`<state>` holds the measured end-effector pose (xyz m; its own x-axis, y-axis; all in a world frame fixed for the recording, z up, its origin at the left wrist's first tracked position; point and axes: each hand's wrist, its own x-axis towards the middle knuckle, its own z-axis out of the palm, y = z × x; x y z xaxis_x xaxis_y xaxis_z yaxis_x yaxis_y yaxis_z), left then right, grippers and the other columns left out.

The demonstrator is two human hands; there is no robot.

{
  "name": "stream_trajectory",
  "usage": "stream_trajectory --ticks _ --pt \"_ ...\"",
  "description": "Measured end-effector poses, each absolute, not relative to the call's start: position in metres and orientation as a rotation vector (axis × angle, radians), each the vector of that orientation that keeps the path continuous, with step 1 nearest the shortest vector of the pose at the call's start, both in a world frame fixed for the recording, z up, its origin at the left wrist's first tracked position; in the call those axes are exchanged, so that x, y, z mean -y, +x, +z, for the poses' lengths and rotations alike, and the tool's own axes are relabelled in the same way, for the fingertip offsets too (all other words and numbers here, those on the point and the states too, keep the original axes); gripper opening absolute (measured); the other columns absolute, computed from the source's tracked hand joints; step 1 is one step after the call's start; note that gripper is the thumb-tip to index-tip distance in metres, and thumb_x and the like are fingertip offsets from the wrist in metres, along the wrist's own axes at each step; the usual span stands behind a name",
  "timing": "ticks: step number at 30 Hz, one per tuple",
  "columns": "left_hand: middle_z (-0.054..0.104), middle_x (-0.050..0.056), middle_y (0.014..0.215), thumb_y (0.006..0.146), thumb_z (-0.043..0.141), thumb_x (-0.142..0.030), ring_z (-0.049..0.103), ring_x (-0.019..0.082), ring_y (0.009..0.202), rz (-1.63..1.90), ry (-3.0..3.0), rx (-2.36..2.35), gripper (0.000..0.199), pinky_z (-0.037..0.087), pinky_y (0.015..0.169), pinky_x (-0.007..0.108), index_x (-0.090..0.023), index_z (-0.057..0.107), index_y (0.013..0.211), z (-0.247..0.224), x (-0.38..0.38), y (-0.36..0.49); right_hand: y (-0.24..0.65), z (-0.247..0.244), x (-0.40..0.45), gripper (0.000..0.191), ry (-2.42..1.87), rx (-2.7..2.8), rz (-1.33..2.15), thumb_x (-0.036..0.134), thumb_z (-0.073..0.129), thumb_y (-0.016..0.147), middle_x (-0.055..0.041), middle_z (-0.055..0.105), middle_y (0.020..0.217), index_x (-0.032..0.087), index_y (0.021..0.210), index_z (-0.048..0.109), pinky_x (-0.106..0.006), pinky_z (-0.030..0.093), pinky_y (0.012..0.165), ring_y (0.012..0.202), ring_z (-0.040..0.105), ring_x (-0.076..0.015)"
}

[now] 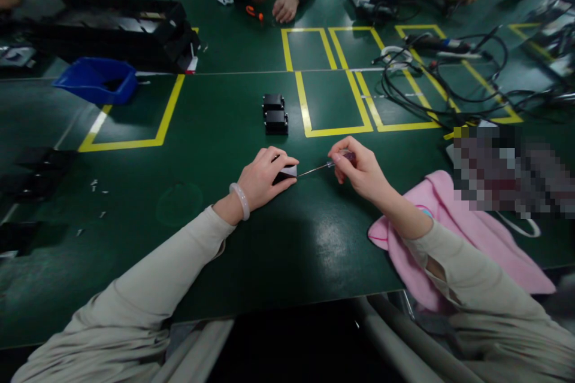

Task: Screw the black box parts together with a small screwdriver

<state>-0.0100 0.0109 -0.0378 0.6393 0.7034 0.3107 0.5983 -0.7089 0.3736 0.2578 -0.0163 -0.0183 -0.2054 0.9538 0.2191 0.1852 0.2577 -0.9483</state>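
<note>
My left hand [268,175] is closed around a small black box-shaped part [287,173], pressing it down on the green table; my fingers cover much of it. In my right hand [357,167] is a screwdriver [331,164], gripped by its dark, partly see-through handle. Its thin metal shaft points left, and the tip reaches the right end of the black part. Whether a screw sits at the tip is too small to tell. Just beyond my hands stand two more black box-shaped parts [275,116], one behind the other.
Small screws [94,184] lie scattered at left, near dark parts [33,182]. A blue scoop-like bin [101,81] and black trays [121,30] stand farther back. Tangled cables [431,81] and a pink cloth [449,233] are at right. Other people's hands [285,6] work across the table.
</note>
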Motion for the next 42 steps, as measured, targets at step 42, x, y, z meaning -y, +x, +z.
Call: stream_trajectory --ticks 42 --pt "0.064 0.011 0.12 0.098 0.07 -0.031 0.06 0.028 0.109 0.693 2.669 -1.079 0.032 0.056 0.09 0.043 -0.019 0.064 0.127 -0.0404 -0.0094 -0.0085 0.2587 -0.0235 0.0162 0.034 -1.055 1.651 0.976 0.056 0.06 0.104 0.0089 0.05 0.054 0.024 0.093 0.054 -0.025 0.036 0.045 0.043 0.048 -0.0091"
